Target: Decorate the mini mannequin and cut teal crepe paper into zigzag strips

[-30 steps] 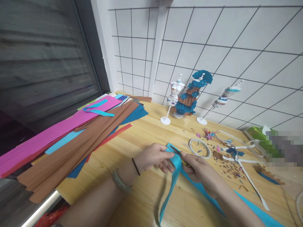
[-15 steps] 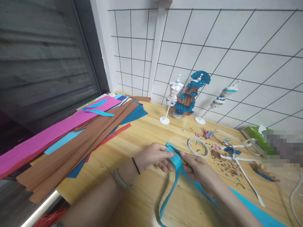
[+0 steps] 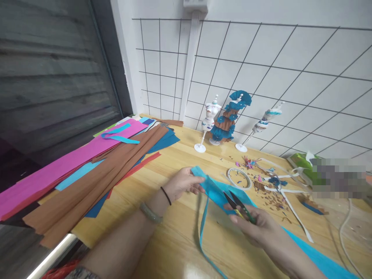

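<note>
Scissors (image 3: 243, 207), blades apart, are gripped closed-handed by the right hand (image 3: 257, 224); toward ten o'clock, blue paper (image 3: 214, 190) is held by the left hand (image 3: 186, 183), grip pinched closed.

Counter (image 3: 180, 232): pale wood. From its middle, long paper sheets (image 3: 107, 178), brown, pink, red, blue, overlap toward 10 o'clock. Three dress forms (image 3: 211, 116) stand 12 to 1. Tape ring (image 3: 249, 182), 2; paper scraps (image 3: 279, 203), white strips (image 3: 298, 218), 3.
</note>
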`<action>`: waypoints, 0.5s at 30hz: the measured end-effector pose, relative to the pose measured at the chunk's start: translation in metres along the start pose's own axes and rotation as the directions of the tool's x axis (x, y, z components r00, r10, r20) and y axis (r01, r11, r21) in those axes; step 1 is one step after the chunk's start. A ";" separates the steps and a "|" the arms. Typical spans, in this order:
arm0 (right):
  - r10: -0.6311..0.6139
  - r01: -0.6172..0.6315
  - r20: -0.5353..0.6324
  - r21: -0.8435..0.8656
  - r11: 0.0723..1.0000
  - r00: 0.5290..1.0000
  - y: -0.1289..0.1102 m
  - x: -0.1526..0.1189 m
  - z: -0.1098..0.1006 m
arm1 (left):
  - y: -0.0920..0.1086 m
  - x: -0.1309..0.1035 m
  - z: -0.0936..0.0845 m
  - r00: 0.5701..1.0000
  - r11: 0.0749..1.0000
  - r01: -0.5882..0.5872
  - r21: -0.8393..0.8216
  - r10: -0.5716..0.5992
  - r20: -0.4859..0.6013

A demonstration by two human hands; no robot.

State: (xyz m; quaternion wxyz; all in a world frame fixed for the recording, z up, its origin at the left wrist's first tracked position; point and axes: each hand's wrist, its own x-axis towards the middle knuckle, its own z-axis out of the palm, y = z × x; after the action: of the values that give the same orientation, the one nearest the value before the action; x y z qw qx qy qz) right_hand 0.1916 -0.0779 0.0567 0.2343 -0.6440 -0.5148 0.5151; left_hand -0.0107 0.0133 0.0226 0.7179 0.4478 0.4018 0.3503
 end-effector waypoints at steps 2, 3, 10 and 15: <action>-0.034 0.032 -0.015 -0.126 0.991 0.999 0.012 -0.013 -0.008 | 0.000 0.002 -0.003 0.999 1.000 -0.024 0.009 0.024 -0.042; -0.046 0.048 0.017 -0.161 0.986 0.999 0.019 -0.019 -0.013 | -0.001 0.004 -0.004 0.998 0.999 -0.035 0.015 0.035 -0.060; 0.064 -0.049 0.045 -0.287 0.957 0.997 0.050 -0.053 -0.033 | -0.008 0.009 -0.006 0.993 0.995 -0.058 0.080 0.065 -0.095; 0.103 -0.101 -0.006 -0.258 0.961 0.995 0.062 -0.080 -0.041 | -0.007 0.008 -0.006 0.990 0.993 -0.062 0.104 0.074 -0.118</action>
State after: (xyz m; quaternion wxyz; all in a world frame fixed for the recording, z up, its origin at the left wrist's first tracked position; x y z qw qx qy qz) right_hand 0.2600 -0.1636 0.0535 0.1195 -0.6926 -0.5446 0.4576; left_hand -0.0112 0.0199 0.0119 0.6563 0.4747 0.4463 0.3805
